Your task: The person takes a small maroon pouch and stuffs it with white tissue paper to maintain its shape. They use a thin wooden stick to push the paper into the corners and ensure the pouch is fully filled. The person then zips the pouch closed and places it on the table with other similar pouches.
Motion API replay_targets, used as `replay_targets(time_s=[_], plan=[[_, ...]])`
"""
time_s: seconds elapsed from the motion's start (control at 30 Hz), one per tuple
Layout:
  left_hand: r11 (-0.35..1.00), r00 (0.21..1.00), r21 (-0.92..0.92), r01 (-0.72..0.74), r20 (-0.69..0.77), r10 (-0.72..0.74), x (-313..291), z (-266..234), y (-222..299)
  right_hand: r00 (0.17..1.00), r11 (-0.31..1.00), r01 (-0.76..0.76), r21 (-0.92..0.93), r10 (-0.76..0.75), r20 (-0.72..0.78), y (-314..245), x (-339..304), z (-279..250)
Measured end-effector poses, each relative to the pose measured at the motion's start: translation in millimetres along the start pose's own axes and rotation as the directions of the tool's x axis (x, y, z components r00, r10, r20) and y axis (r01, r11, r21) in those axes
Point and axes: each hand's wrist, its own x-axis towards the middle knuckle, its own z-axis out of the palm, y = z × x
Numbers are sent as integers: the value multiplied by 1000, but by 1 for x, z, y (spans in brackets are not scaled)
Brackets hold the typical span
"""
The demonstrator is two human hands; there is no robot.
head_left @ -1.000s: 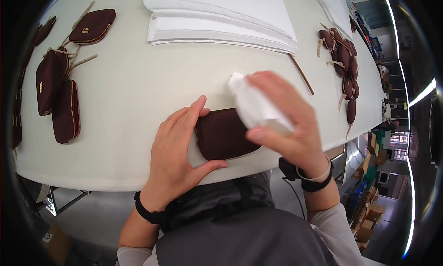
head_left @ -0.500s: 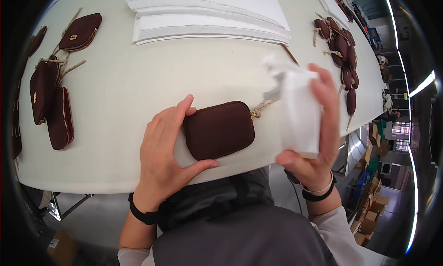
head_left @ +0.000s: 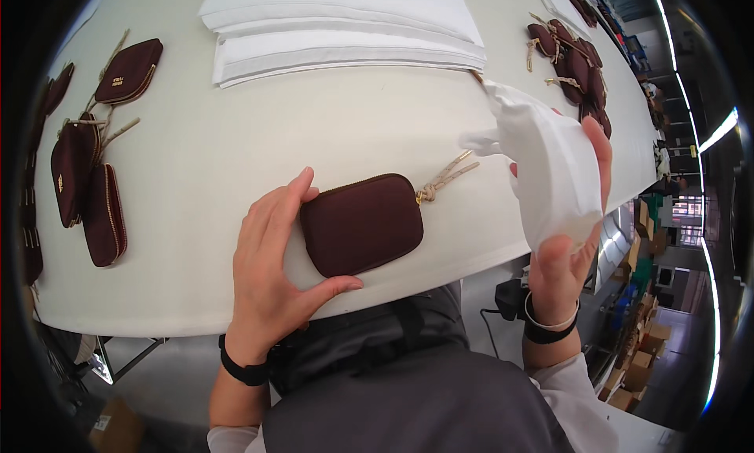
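Observation:
A dark maroon zip pouch (head_left: 363,227) lies flat in front of me, its zip along the upper edge. From its right end a beige knotted cord (head_left: 448,178) stretches over the table. My left hand (head_left: 275,253) rests at the pouch's left end, thumb along the lower edge and fingers by the upper left corner, steadying it. Raised to the right of the pouch, my right hand (head_left: 569,241) is closed round a soft white cloth (head_left: 550,170). One loose corner of the cloth hangs toward the cord; the cloth hides part of the fingers.
A stack of white sheets (head_left: 345,52) lies at the far middle of the white table (head_left: 196,288). Several maroon pouches (head_left: 76,166) with cords sit at the left, and a pile of more pouches (head_left: 577,68) at the far right. Cardboard boxes (head_left: 640,367) stand beyond the table's right side.
My right hand has moved right with the white cloth, away from the pouch, and turned it. More of the cord now shows. My left hand stays at the pouch.

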Motion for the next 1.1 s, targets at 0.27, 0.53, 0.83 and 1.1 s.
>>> replay_targets(time_s=[0.27,0.53,0.83,1.1], plan=[[1000,1000,-2,4,3,-4,1,-2,2,975,959,197,-205,-171,141,-1,-3,2],[1000,999,3,-28,-15,28,4,-2,0,764,746,506,-434,-154,626,39,-12,25],[998,1000,-50,-30,3,30,2,-2,-1,679,657,628,-417,-202,706,28,-10,30],[995,988,-68,-78,-137,68,-2,5,-3,659,665,662,-345,-298,690,5,-6,60]])
